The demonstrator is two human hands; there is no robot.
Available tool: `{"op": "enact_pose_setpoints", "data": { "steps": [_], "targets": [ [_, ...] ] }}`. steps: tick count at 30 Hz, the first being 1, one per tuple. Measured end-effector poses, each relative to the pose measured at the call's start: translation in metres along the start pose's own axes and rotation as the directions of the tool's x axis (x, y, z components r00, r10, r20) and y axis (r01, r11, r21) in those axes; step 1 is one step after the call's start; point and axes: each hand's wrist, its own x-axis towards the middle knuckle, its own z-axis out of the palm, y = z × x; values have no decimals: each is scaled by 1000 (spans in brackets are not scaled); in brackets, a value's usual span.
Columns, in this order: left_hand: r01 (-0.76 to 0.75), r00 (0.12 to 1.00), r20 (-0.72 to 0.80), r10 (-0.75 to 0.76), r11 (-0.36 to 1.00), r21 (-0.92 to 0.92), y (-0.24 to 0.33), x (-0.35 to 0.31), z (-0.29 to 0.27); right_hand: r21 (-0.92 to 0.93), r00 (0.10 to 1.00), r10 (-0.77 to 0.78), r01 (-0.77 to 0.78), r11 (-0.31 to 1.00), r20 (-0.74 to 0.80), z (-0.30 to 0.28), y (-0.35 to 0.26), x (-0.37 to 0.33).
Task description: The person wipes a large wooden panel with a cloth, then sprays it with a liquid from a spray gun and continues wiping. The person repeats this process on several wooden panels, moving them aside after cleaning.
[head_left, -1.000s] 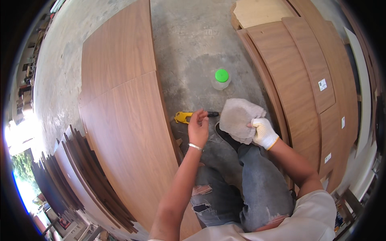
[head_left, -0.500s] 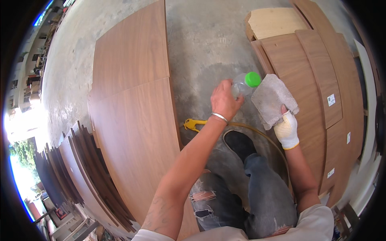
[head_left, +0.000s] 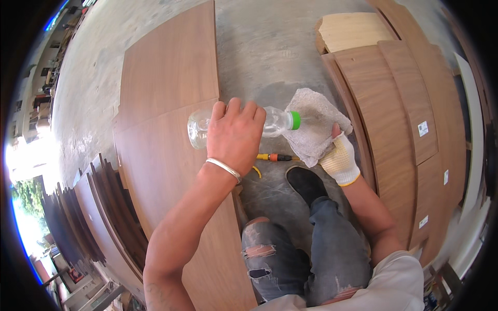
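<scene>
A clear plastic bottle (head_left: 273,123) with a green cap lies tilted sideways in my left hand (head_left: 235,129), whose bare fingers wrap round its middle. Its cap end points right, against or just in front of a grey cloth (head_left: 317,122). My right hand (head_left: 342,160), in a white knitted glove, grips that cloth by its lower right side, thumb on top; the other fingers are hidden beneath it. Under the bottle's base stretches a brown wood-grain panel (head_left: 176,166).
More brown panels (head_left: 384,103) with small white labels are stacked on the right, beside a pale wood piece (head_left: 358,31). A yellow and orange air blow gun (head_left: 270,157) lies on the concrete floor (head_left: 259,57). Panels (head_left: 116,207) stand in a row at left.
My left hand has swung left with the bottle, which has turned from upright toward level, cap now pointing right. My right hand has brought the cloth left, toward the bottle.
</scene>
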Motion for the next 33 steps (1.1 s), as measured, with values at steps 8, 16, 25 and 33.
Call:
{"op": "enact_pose_setpoints", "data": {
  "steps": [8,16,25,33],
  "targets": [
    [45,984,167,-61,994,97,-21,-33,-20,-140,994,62,-49,989,90,26,11,13],
    [149,985,86,-151,988,33,-28,-35,-35,-189,982,126,-98,977,143,50,19,21],
    [401,916,72,-396,912,-89,-20,-110,-13,71,967,229,-237,969,109,68,44,11],
    [757,427,-181,-886,459,-465,-17,-259,19,104,940,328,-337,936,94,80,66,16]
  ]
}}
